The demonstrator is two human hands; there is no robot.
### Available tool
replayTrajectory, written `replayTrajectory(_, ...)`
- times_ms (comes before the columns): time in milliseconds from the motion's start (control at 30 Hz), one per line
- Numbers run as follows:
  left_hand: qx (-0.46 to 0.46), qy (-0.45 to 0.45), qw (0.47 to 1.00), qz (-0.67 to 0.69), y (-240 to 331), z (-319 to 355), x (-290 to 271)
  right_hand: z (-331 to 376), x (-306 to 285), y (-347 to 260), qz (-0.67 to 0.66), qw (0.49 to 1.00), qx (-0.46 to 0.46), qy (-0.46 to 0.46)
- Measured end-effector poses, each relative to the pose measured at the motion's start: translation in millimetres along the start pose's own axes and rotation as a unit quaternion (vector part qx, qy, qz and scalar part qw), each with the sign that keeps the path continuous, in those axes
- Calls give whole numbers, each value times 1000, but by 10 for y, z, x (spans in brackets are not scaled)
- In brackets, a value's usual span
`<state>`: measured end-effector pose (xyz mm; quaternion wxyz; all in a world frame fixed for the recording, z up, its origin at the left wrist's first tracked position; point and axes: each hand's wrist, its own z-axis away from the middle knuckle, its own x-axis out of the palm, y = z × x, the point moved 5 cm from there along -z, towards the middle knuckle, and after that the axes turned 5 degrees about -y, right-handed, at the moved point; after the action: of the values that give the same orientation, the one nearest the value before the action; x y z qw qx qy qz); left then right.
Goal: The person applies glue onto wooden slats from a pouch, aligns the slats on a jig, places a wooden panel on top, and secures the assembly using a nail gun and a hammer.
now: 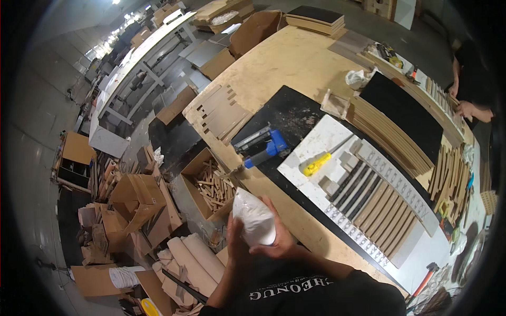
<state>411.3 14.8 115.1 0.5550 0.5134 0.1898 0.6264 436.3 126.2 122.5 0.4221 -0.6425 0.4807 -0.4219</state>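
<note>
Close in front of my body, between both palms, is a white object (255, 217), pointed at its far end and wide and rounded at the near end. It looks like a soft pouch or squeeze bottle; which one I cannot tell. My left hand (236, 239) closes round its left side, and my right hand (280, 230) wraps the right side with the thumb across the near end. Beyond them on the workbench lies a blue nail gun (270, 149). A yellow-handled screwdriver (316, 165) rests on a white board (299, 157), beside a slatted frame of wooden strips (380, 210).
Left of the bench edge stands a cardboard box of wood offcuts (215, 185). Stacked boards (392, 131) lie at the right, near a red-handled hammer (426, 279). Another person's hands (466, 108) work at the far right. Rolls (195, 258) and cartons (132, 200) crowd the lower left.
</note>
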Motion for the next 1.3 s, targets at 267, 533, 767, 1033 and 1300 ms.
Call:
replayTrajectory(267,107,-80,967,217,618,-977,-711,-1421,344,263,260,962,51,-71)
replayTrajectory(533,142,-127,963,191,1829,-2499,-1494,-3008,-728,1081,358,916,156,88)
replayTrajectory(767,107,-241,958,111,2386,-4072,-1769,-4148,-2471,2779,497,800,203,267)
replayTrajectory(1033,135,-54,989,12,2499,-5579,-2474,-4775,-2346,3051,615,638,345,309)
replayTrajectory(1300,168,13,944,-283,2852,-6373,-2285,-4770,-2398,3129,645,614,350,290)
